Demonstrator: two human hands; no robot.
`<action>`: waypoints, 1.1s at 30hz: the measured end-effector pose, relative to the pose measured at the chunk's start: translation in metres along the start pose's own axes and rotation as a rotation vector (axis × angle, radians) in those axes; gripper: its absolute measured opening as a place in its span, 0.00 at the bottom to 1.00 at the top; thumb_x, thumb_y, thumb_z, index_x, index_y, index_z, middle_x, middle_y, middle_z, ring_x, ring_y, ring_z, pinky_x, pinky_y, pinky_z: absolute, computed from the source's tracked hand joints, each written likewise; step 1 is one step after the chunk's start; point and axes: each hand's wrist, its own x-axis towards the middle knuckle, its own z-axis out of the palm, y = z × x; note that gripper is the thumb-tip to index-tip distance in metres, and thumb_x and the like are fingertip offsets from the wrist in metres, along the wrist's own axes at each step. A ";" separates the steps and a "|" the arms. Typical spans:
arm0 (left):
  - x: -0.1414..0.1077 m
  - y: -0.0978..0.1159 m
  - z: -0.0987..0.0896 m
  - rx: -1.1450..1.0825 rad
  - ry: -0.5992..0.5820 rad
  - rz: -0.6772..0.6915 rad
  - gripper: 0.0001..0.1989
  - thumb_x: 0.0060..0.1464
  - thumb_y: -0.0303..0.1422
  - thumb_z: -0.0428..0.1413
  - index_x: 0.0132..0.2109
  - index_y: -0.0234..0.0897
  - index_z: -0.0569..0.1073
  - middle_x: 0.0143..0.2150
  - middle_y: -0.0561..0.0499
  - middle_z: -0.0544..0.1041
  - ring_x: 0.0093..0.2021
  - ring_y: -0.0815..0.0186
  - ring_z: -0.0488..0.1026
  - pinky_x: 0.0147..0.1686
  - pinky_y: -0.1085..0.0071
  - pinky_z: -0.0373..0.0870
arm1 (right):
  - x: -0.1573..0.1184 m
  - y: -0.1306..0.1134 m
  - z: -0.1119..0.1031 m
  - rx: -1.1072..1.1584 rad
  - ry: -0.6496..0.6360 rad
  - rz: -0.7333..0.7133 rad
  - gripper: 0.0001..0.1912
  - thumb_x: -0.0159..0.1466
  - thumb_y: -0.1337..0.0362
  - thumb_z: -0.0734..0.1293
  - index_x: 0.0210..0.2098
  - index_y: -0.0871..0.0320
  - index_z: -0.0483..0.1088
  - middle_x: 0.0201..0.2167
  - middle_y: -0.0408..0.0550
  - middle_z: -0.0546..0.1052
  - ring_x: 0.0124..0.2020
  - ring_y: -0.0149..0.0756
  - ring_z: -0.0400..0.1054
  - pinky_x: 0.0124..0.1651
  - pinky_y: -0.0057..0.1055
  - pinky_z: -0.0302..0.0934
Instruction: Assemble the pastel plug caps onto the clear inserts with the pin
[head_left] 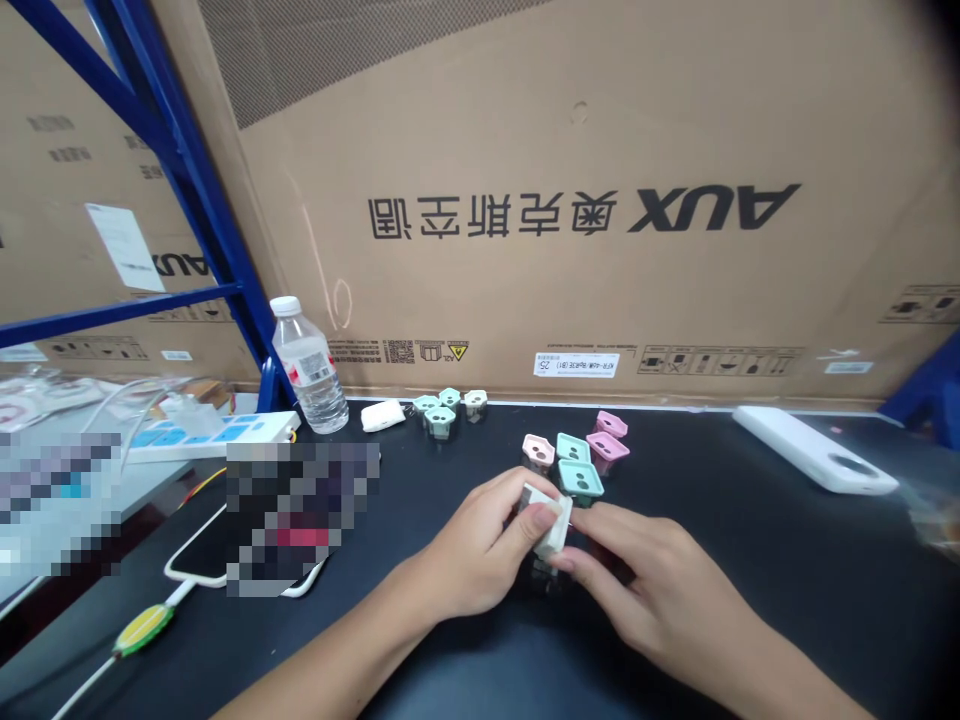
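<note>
**Two hands pinch a small white plastic block (550, 522) above a black workbench (757, 570)**

At far left, a white power strip with blue switches (214, 435) lies behind a pixelated patch. Below it, a black smartphone (196, 550) is partly hidden by a second patch, and a white charging cable (86, 685) carries a yellow-and-green clip (142, 630). A clear plastic water bottle (307, 368) stands beside a blue steel shelf upright (225, 220), with a small white rounded case (382, 415) just to its right. Next come three small teal-and-white plastic pieces (442, 408) in a tight cluster.

The left hand (472, 545) grips the block with its thumb on the near face, in a narrow pinch. The right hand's fingers (592, 540) close on the opposite side, so the block sits between both hands, just in front of loose pink and teal square plastic pieces (577, 455). It looks light, stiff and smooth, so opposing flat faces seem the surest hold.

At far right lies a long white rounded plastic device (814, 450), against brown cardboard AUX cartons (570, 150).
</note>
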 end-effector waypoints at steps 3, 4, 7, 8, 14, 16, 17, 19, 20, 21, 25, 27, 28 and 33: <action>0.000 0.000 0.001 -0.020 0.002 -0.015 0.18 0.65 0.44 0.44 0.44 0.34 0.70 0.38 0.48 0.72 0.37 0.66 0.68 0.43 0.70 0.63 | -0.001 0.001 0.002 -0.059 0.026 -0.038 0.11 0.69 0.58 0.59 0.36 0.53 0.71 0.27 0.45 0.75 0.27 0.35 0.70 0.32 0.30 0.62; -0.001 0.000 0.001 -0.025 0.006 -0.016 0.18 0.65 0.44 0.44 0.44 0.34 0.69 0.37 0.49 0.72 0.36 0.66 0.67 0.42 0.70 0.63 | -0.002 0.000 0.002 -0.073 0.031 -0.048 0.11 0.69 0.58 0.60 0.35 0.53 0.71 0.26 0.44 0.74 0.26 0.35 0.70 0.32 0.29 0.62; -0.001 0.001 0.002 -0.045 0.007 -0.005 0.18 0.66 0.44 0.44 0.42 0.34 0.69 0.35 0.50 0.70 0.33 0.68 0.66 0.40 0.71 0.62 | -0.002 -0.001 0.004 -0.089 0.048 -0.058 0.10 0.68 0.59 0.60 0.33 0.53 0.70 0.24 0.44 0.74 0.24 0.35 0.70 0.30 0.28 0.62; -0.001 0.001 0.002 -0.051 0.005 0.002 0.18 0.66 0.44 0.44 0.41 0.34 0.68 0.35 0.50 0.70 0.33 0.69 0.65 0.39 0.71 0.62 | -0.002 -0.001 0.005 -0.085 0.055 -0.052 0.10 0.68 0.59 0.60 0.33 0.53 0.69 0.24 0.44 0.74 0.24 0.34 0.70 0.30 0.28 0.62; -0.001 0.004 0.004 -0.055 0.030 0.010 0.19 0.65 0.45 0.44 0.35 0.34 0.64 0.31 0.53 0.66 0.31 0.70 0.62 0.35 0.72 0.59 | -0.003 0.003 0.011 -0.088 0.059 -0.062 0.10 0.69 0.58 0.60 0.34 0.54 0.67 0.25 0.42 0.73 0.23 0.33 0.69 0.30 0.28 0.61; -0.001 0.003 0.005 -0.045 0.044 0.016 0.20 0.65 0.46 0.43 0.34 0.34 0.64 0.31 0.53 0.66 0.31 0.70 0.61 0.34 0.72 0.58 | -0.004 0.004 0.011 -0.087 0.047 -0.084 0.08 0.68 0.59 0.61 0.34 0.53 0.67 0.24 0.42 0.73 0.23 0.32 0.69 0.28 0.27 0.61; -0.001 0.002 0.006 -0.040 0.052 0.022 0.20 0.65 0.46 0.43 0.34 0.34 0.64 0.30 0.53 0.65 0.31 0.70 0.61 0.34 0.72 0.58 | -0.004 0.005 0.011 -0.079 0.043 -0.090 0.07 0.68 0.59 0.61 0.35 0.53 0.67 0.24 0.41 0.74 0.22 0.32 0.69 0.28 0.27 0.61; -0.001 0.001 0.007 -0.036 0.064 0.029 0.20 0.65 0.47 0.43 0.33 0.34 0.64 0.30 0.53 0.65 0.31 0.70 0.61 0.33 0.72 0.57 | -0.003 0.003 0.010 -0.054 0.041 -0.088 0.07 0.68 0.60 0.62 0.35 0.53 0.67 0.24 0.41 0.74 0.22 0.32 0.69 0.29 0.27 0.62; -0.001 0.002 0.007 -0.039 0.066 0.030 0.20 0.65 0.47 0.43 0.34 0.34 0.64 0.30 0.53 0.66 0.31 0.70 0.61 0.34 0.72 0.58 | -0.003 0.002 0.009 -0.042 0.043 -0.082 0.07 0.68 0.60 0.62 0.34 0.54 0.67 0.24 0.41 0.74 0.22 0.32 0.69 0.29 0.26 0.63; -0.001 0.003 0.007 -0.046 0.065 0.034 0.20 0.65 0.46 0.43 0.35 0.34 0.65 0.31 0.52 0.67 0.31 0.69 0.62 0.34 0.72 0.58 | -0.002 0.000 0.008 -0.031 0.041 -0.080 0.08 0.67 0.59 0.62 0.33 0.54 0.67 0.23 0.41 0.74 0.21 0.31 0.68 0.29 0.26 0.63; -0.003 0.011 -0.002 -0.044 -0.005 0.055 0.19 0.67 0.44 0.40 0.37 0.34 0.65 0.34 0.51 0.68 0.34 0.69 0.64 0.38 0.72 0.60 | 0.002 -0.007 0.003 -0.013 0.042 -0.081 0.12 0.67 0.59 0.61 0.29 0.55 0.67 0.20 0.42 0.72 0.20 0.31 0.67 0.26 0.25 0.64; -0.004 0.014 -0.007 -0.015 -0.050 0.045 0.19 0.68 0.43 0.38 0.36 0.35 0.64 0.32 0.52 0.66 0.33 0.69 0.63 0.38 0.71 0.60 | 0.004 -0.009 0.002 -0.016 0.046 -0.080 0.13 0.68 0.59 0.61 0.28 0.55 0.68 0.19 0.42 0.71 0.20 0.32 0.68 0.26 0.24 0.64; -0.004 0.015 -0.009 0.001 -0.058 0.041 0.19 0.68 0.42 0.38 0.36 0.35 0.64 0.31 0.52 0.66 0.32 0.69 0.63 0.37 0.71 0.60 | 0.004 -0.009 0.001 -0.018 0.041 -0.082 0.14 0.68 0.59 0.60 0.28 0.55 0.68 0.19 0.42 0.71 0.20 0.32 0.68 0.25 0.24 0.64; -0.004 0.010 -0.006 0.076 -0.018 0.035 0.19 0.67 0.42 0.38 0.35 0.35 0.64 0.34 0.50 0.68 0.34 0.68 0.64 0.36 0.70 0.60 | 0.005 -0.010 0.000 -0.016 0.037 -0.130 0.08 0.67 0.60 0.61 0.36 0.53 0.70 0.26 0.44 0.77 0.27 0.35 0.73 0.30 0.25 0.67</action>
